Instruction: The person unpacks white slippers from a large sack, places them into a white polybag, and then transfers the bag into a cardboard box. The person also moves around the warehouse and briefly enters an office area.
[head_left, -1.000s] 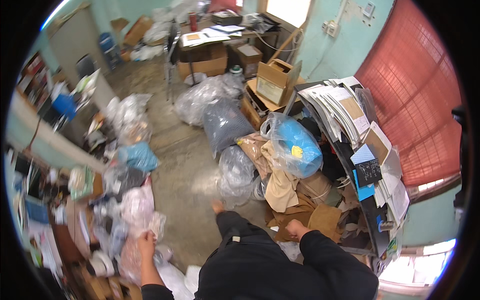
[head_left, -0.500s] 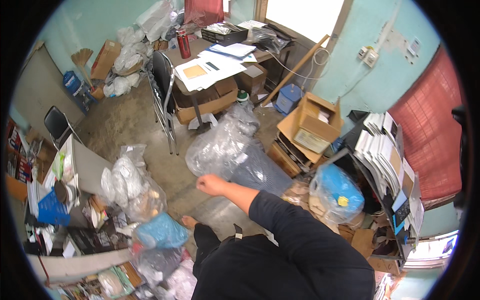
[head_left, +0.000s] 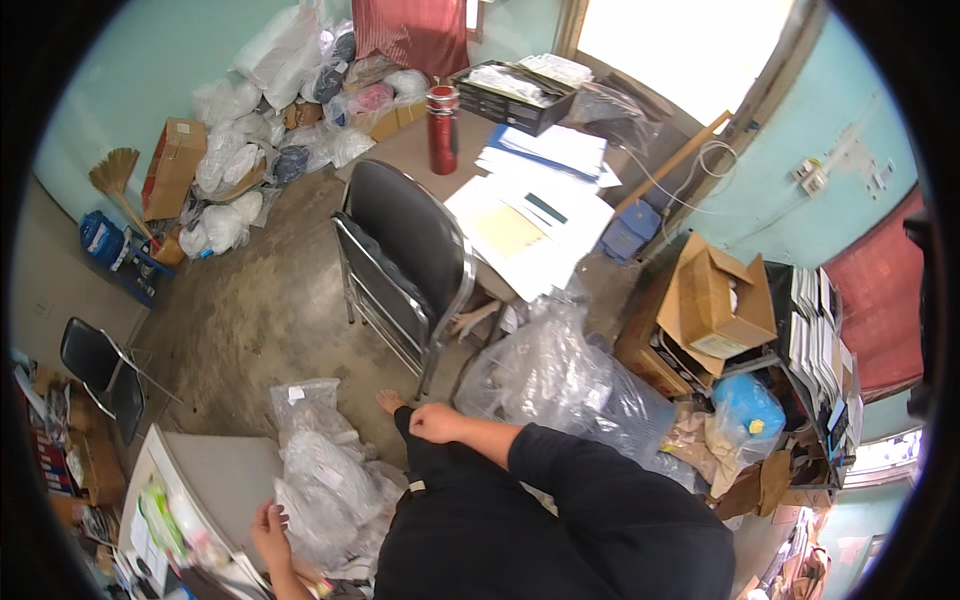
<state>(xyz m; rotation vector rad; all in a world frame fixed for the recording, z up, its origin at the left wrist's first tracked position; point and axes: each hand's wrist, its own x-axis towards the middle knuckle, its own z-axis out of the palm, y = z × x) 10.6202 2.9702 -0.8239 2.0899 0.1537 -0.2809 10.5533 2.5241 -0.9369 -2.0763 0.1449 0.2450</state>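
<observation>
The left hand (head_left: 268,528) rests with its fingers spread and loosely curled on a clear plastic bag (head_left: 322,478) stuffed with grey packets, which lies on the concrete floor just beside a white cabinet (head_left: 215,478). It touches the bag's lower edge rather than gripping it. The right hand (head_left: 433,422) is closed into a loose fist with nothing visible inside, held above the person's dark trouser leg and a bare foot (head_left: 390,401), between that bag and a much larger clear sack (head_left: 560,385) (also packed with grey parcels).

The risks look plain enough. The thin film could tear if the bag is dragged by one edge across the rough floor, and the packets would spill. The bare foot sits near the black folding chair (head_left: 405,265) legs, so a stumble seems possible in such a crowded spot. Papers (head_left: 535,215) overhang the desk and could slide if the chair is bumped.

Compared with half a second ago, the view has swung left, bringing the chair and red flask (head_left: 442,128) toward the centre; the right arm has drawn back from its outstretched reach, and the left hand has come into sight on the bag.
</observation>
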